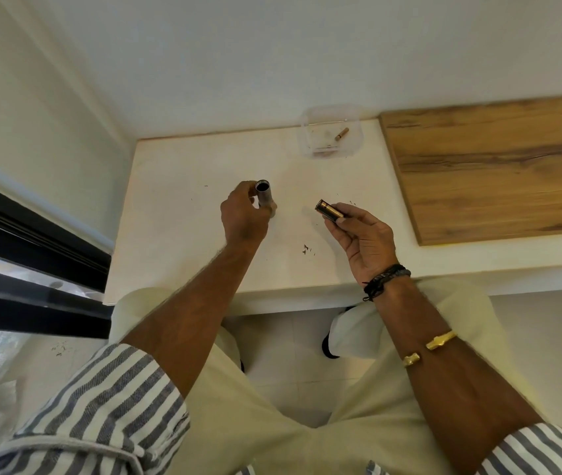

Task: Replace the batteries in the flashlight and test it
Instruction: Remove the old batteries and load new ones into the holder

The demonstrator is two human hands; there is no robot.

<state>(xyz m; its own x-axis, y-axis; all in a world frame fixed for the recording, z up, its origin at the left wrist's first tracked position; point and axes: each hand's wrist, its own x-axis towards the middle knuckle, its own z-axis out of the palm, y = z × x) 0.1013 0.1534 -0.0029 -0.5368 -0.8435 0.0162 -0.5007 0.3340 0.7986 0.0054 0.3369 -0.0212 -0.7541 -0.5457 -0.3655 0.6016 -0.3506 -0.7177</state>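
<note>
My left hand (pixel 243 216) grips a grey metal flashlight body (pixel 264 195) that stands upright on the white table (pixel 177 234), its open dark end facing up. To the right, my right hand (pixel 363 240) holds a gold and black battery (pixel 328 209) by one end, raised a little over the table and pointing left towards the flashlight. The two are apart by about a hand's width. Another battery (pixel 341 133) lies in a clear plastic container (pixel 308 140) at the back of the table.
A wooden board (pixel 499 166) covers the table's right side. White walls close in behind and to the left, with a dark window frame (pixel 33 241) at far left. Small dark specks (pixel 307 250) dot the tabletop. My knees sit under the front edge.
</note>
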